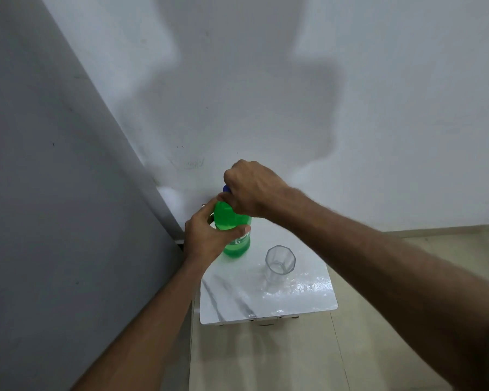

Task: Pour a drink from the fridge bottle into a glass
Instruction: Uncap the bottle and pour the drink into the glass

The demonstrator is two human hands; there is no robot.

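- The green bottle [235, 230] stands upright on the small marble-topped bench [299, 294], at the end nearest the white wall [266, 94].
- The left hand [206, 235] wraps around the bottle's middle, fingers [242, 231] closed firmly on it to steady it.
- The right hand [251, 187] sits over the top of the bottle, closed around the blue cap [226, 189]; it looks like the cap is being unscrewed, though only a sliver of the cap shows.
- The empty glass [280, 263] stands just beside the bottle, on the side away from the grey panel [54, 179], untouched and apart from both hands.
- Nothing is poured yet, I'd say.
- Risks: a fizzy drink may foam over the bottle's neck once the seal breaks; squeezing the soft body too hard would push liquid out; the glossy top could let the bottle's base slip while twisting, and a swinging elbow could knock the glass.
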